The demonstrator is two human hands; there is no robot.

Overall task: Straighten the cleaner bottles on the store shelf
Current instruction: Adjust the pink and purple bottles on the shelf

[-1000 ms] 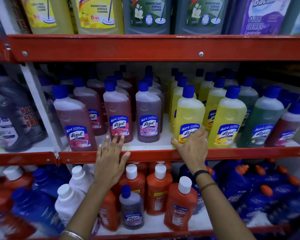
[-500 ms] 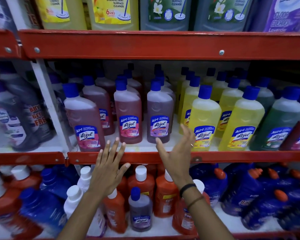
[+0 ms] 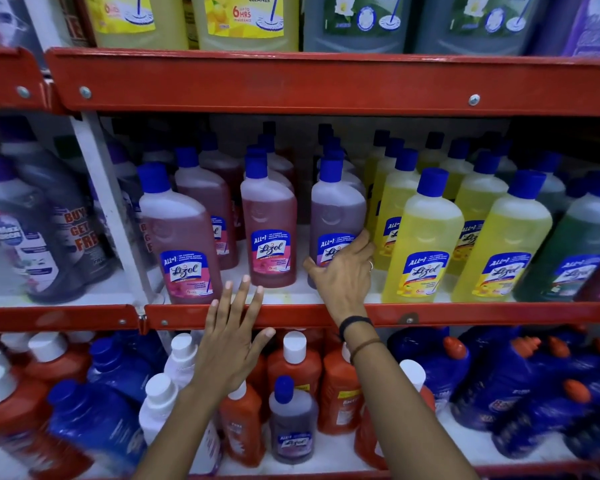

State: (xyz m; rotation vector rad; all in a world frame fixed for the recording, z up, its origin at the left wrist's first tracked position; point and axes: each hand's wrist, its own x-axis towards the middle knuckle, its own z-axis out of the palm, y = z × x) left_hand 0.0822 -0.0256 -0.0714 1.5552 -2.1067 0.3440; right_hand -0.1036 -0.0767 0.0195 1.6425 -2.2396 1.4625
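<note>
The right hand [image 3: 343,275] is wrapped around the lower body of the purple Lizol bottle [image 3: 336,216] at the front of the middle shelf [image 3: 430,311], thumb on the bottle's left side and fingers [image 3: 362,239] curled round its right side over the label, so the bottle is pinched between them. The left hand [image 3: 234,336] floats in front of the shelf's red front edge, holding nothing, its fingers [image 3: 245,289] spread wide and pointing toward 12 o'clock at the pink Lizol bottle [image 3: 269,233] just above them.

The purple bottle stands upright, just beside the pink one at its 9 o'clock and near a yellow Lizol bottle [image 3: 421,240] at its 3 o'clock. Further along at 9 o'clock, a second pink bottle [image 3: 181,244] leans to the left; this may partly be the wide lens.

The risk lies in the tight packing. Turning or sliding the purple bottle with a low grip could tip its top into the neighbours, and knuckles could nudge the yellow row behind the hand. Bottles sit close to the front edge, so a pull toward 6 o'clock might drop one onto the orange Bactin bottles [image 3: 293,365] below, and the free hand seems placed to guard against this
</note>
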